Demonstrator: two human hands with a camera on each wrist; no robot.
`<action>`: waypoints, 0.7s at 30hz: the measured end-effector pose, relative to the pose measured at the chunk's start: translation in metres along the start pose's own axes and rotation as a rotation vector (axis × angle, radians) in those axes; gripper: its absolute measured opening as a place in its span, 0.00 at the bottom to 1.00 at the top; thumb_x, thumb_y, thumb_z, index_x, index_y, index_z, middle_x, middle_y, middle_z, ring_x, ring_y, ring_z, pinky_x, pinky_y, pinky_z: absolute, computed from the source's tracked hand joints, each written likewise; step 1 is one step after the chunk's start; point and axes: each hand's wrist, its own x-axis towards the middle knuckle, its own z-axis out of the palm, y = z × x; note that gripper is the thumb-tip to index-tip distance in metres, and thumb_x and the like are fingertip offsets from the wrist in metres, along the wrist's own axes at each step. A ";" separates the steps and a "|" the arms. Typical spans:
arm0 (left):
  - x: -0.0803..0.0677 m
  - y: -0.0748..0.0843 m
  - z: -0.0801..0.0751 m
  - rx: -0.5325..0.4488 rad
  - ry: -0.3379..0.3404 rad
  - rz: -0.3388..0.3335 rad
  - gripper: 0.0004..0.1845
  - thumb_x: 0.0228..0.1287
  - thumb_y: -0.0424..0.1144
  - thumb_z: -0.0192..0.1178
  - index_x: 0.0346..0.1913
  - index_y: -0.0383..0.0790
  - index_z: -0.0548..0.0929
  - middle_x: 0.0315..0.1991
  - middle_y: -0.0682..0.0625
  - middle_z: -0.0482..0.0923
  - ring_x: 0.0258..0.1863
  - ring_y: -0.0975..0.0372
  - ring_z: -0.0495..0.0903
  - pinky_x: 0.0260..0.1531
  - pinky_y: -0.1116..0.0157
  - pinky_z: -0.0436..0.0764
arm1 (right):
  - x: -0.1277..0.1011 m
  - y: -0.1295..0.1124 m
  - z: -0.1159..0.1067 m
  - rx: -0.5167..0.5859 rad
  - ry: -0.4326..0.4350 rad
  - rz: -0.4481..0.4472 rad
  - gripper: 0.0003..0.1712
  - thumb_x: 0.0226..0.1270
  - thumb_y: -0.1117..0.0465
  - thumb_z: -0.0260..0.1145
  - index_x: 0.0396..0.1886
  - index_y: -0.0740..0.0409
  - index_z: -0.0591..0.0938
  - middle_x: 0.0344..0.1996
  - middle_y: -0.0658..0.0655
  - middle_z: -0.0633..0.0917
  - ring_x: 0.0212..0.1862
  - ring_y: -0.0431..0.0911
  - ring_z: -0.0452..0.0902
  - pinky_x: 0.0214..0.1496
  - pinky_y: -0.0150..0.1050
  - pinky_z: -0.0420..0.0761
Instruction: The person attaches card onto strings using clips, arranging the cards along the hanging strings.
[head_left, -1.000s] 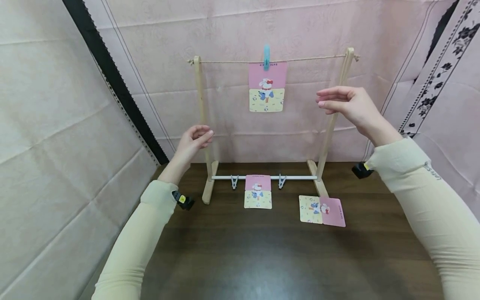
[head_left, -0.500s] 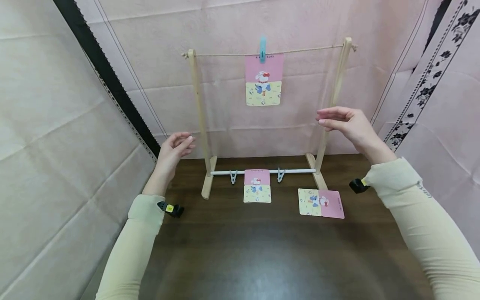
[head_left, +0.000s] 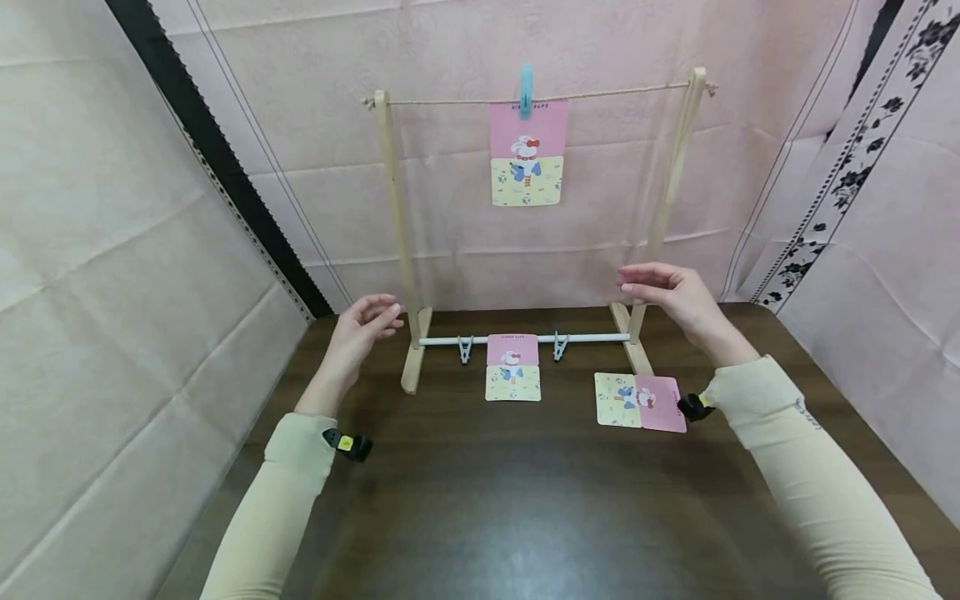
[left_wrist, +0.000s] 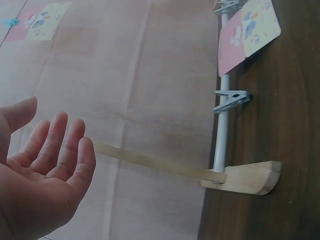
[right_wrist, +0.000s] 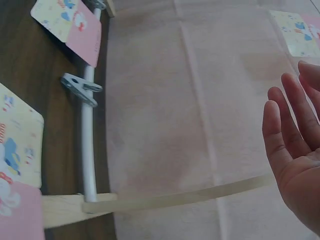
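Observation:
A pink-and-yellow card [head_left: 527, 179] hangs from the rack's string, held by a blue clothespin [head_left: 527, 90]. Another such card [head_left: 513, 383] leans on the white lower bar [head_left: 585, 337], between two grey-blue clothespins, the left clothespin [head_left: 465, 350] and the right clothespin [head_left: 559, 347]. A third card [head_left: 618, 400] lies on the table by the rack's right foot. My left hand [head_left: 366, 325] is beside the left post, fingers relaxed and holding nothing, as the left wrist view confirms. In front of the right post, my right hand [head_left: 671, 296] hovers with loosely bent fingers, also holding nothing.
The wooden rack [head_left: 397, 208] stands at the back of the dark brown table [head_left: 480, 500]. Pale pink cloth [head_left: 450, 50] hangs behind it, with a grey-white cloth wall [head_left: 150, 333] at the left and more cloth at the right.
My right hand has come down from beside the upper right post. My left hand drew back left, then lowered and moved slightly right. The view has tilted a little; cards and clothespins stay put.

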 end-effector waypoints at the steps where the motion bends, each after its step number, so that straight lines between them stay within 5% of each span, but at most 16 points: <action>1: 0.000 -0.003 0.001 -0.001 -0.005 -0.005 0.26 0.73 0.45 0.62 0.63 0.30 0.72 0.54 0.43 0.82 0.47 0.60 0.83 0.50 0.64 0.82 | -0.002 0.003 0.001 0.006 -0.004 -0.003 0.14 0.67 0.69 0.69 0.52 0.56 0.87 0.44 0.46 0.89 0.44 0.38 0.85 0.43 0.30 0.83; 9: -0.006 -0.020 0.007 -0.026 -0.001 -0.035 0.25 0.72 0.45 0.63 0.62 0.31 0.73 0.49 0.51 0.83 0.46 0.61 0.83 0.53 0.59 0.81 | -0.003 0.024 0.012 0.076 -0.022 -0.012 0.14 0.67 0.70 0.69 0.52 0.61 0.86 0.43 0.49 0.90 0.44 0.39 0.86 0.42 0.31 0.83; 17: -0.011 -0.027 0.014 -0.086 -0.008 -0.032 0.24 0.73 0.43 0.62 0.63 0.31 0.73 0.59 0.33 0.77 0.46 0.62 0.84 0.53 0.58 0.81 | -0.010 0.041 0.012 0.095 -0.016 0.016 0.15 0.68 0.68 0.69 0.54 0.61 0.85 0.45 0.49 0.90 0.45 0.40 0.86 0.42 0.29 0.83; 21: -0.011 -0.032 0.014 -0.113 -0.002 -0.033 0.24 0.74 0.43 0.61 0.63 0.30 0.72 0.54 0.42 0.81 0.45 0.62 0.84 0.52 0.60 0.81 | -0.019 0.049 0.012 0.070 -0.011 0.032 0.15 0.69 0.67 0.69 0.54 0.59 0.86 0.46 0.50 0.89 0.47 0.39 0.86 0.44 0.30 0.82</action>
